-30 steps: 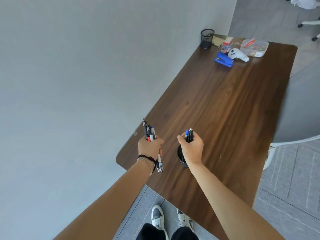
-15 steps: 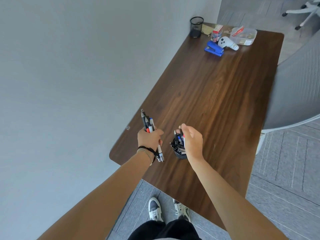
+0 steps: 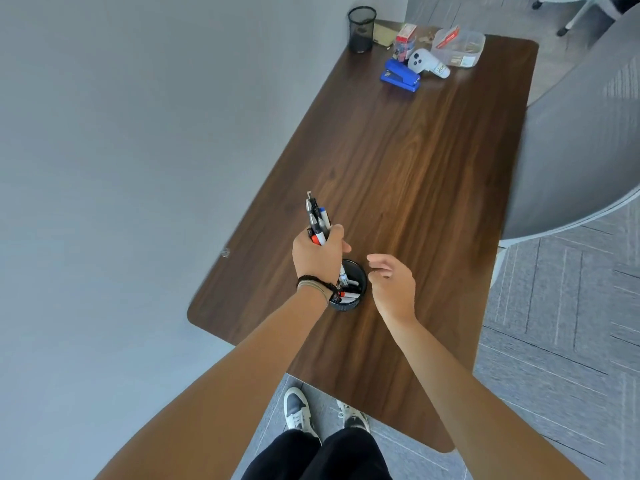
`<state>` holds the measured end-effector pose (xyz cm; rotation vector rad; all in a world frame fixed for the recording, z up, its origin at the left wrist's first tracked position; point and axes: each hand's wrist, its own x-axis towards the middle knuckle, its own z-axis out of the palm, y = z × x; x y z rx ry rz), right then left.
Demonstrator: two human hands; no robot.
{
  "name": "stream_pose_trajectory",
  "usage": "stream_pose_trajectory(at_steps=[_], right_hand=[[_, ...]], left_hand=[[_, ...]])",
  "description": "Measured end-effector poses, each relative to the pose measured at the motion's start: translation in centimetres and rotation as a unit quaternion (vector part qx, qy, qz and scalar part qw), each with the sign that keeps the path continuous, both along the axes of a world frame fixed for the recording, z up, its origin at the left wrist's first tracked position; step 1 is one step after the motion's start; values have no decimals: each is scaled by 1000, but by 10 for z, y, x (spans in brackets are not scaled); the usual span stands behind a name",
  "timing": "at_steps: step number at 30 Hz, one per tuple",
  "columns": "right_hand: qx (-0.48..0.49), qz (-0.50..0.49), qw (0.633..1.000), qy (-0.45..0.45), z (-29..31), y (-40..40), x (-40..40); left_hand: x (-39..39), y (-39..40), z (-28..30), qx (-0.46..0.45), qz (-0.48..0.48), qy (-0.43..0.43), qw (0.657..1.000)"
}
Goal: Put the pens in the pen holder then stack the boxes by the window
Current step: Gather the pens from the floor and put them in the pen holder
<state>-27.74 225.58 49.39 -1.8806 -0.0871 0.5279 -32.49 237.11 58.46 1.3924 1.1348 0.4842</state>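
Note:
My left hand grips a bundle of pens upright, its lower ends reaching into a black pen holder near the front of the dark wooden desk. Several pens lie inside the holder. My right hand hovers just right of the holder with relaxed fingers and holds nothing. At the desk's far end sit a clear plastic box and a small red and white box.
A second black mesh cup, a blue stapler and a white handheld device share the far end. A grey wall runs along the desk's left side. A grey chair back stands close on the right.
My right hand has let its pens go into the holder and drawn away to the right, open. My left hand has brought its bundle over the holder.

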Motion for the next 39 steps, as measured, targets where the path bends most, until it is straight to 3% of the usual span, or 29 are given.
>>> stream_pose_trajectory(at_steps=[6, 28, 34, 39], right_hand=[[1, 38, 999, 18, -13, -6, 0], [50, 7, 996, 73, -15, 0, -5], [49, -2, 996, 75, -15, 2, -7], [43, -6, 997, 71, -16, 4, -9]], left_hand=[[9, -14, -20, 75, -60, 34, 995], [2, -2, -33, 144, -74, 25, 987], [-7, 4, -32, 96, -66, -23, 993], [-8, 6, -39, 97, -52, 7, 994]])
